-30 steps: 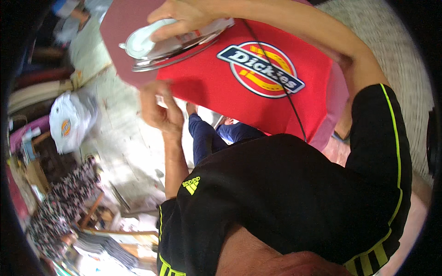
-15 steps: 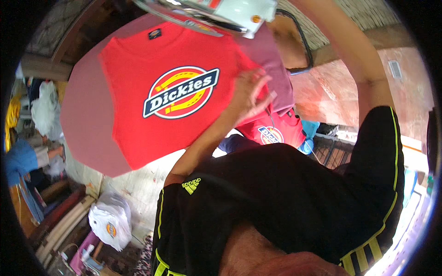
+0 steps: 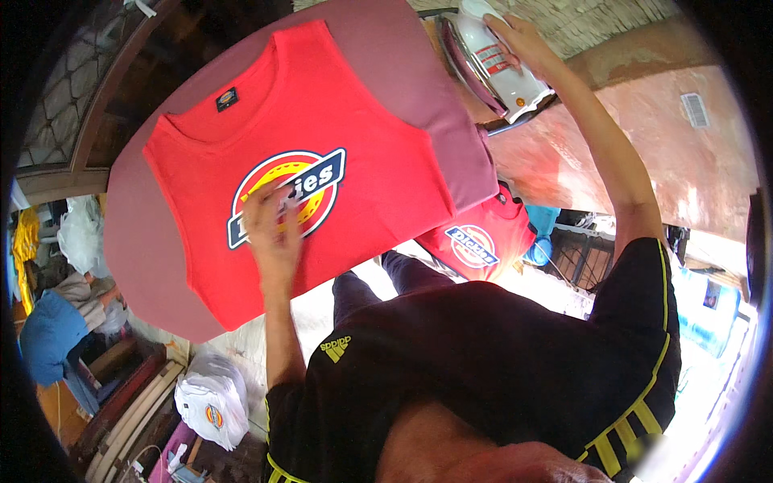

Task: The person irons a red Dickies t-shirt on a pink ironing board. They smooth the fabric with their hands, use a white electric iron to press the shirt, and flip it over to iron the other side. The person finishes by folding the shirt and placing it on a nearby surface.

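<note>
A red sleeveless shirt with a round printed emblem lies spread on a mauve padded ironing board. Over the emblem is my left hand, blurred by motion; its fingers look apart and hold nothing I can see. I cannot tell whether it touches the cloth. At the board's far right end, my right hand grips the handle of a white clothes iron. The iron stands tilted, its shiny soleplate turned toward the shirt, and a dark rest frame shows beneath it.
Another folded red shirt lies below the board's right edge, beside a blue item. A stack of white printed garments sits at lower left. White plastic bags and a blue cloth are along the left. A reddish wall rises at right.
The iron has moved right, from above the shirt's top to the board's end. My left hand has gone from the shirt's right side to its emblem. The shirt lies shifted left in view.
</note>
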Tool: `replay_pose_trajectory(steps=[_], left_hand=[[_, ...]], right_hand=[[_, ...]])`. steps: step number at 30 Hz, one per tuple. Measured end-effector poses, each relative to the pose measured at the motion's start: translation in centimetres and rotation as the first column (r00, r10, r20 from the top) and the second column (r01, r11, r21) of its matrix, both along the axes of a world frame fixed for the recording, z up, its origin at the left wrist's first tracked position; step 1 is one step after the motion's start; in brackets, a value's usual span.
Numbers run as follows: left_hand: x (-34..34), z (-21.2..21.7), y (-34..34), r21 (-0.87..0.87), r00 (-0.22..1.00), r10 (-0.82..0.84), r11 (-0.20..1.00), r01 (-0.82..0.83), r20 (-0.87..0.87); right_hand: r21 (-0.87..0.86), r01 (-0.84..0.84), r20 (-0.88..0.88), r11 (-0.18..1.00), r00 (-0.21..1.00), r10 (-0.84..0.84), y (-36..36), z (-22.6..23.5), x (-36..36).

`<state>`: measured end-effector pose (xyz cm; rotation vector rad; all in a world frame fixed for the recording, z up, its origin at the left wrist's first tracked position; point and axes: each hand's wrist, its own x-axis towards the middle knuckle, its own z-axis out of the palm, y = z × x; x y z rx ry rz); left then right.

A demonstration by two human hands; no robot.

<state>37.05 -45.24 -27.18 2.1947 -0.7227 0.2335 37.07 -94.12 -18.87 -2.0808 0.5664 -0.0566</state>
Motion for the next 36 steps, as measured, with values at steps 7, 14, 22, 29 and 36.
replay_pose_trajectory(steps=[7, 14, 22, 29, 36], left_hand=[[-0.4, -1.6, 13.7, 0.350, 0.852, 0.425, 0.782, -0.515, 0.305], [-1.1, -2.3, 19.4, 0.265, 0.843, 0.512, 0.801, -0.538, 0.165], [-0.9, -0.8, 20.7, 0.240, 0.893, 0.418, 0.896, -0.374, -0.167], [-1.1, -0.5, 21.4, 0.149, 0.901, 0.305, 0.951, -0.271, -0.308], [-1.2, -0.3, 20.9, -0.167, 0.861, 0.208, 0.934, -0.316, -0.463]], right_hand=[[0.020, 0.081, 0.080, 0.997, 0.993, -0.082, 0.0, -3.6, -0.4], [-0.614, 0.250, 0.251, 0.748, 0.961, -0.115, -1.7, -6.1, -0.1], [-0.768, 0.334, 0.482, 0.546, 0.863, 0.150, 4.5, -4.4, -5.1], [-0.588, 0.191, 0.323, 0.786, 0.946, 0.012, 20.6, -10.0, -15.6], [-0.382, 0.226, 0.277, 0.896, 0.953, -0.123, 22.8, -10.4, -16.2]])
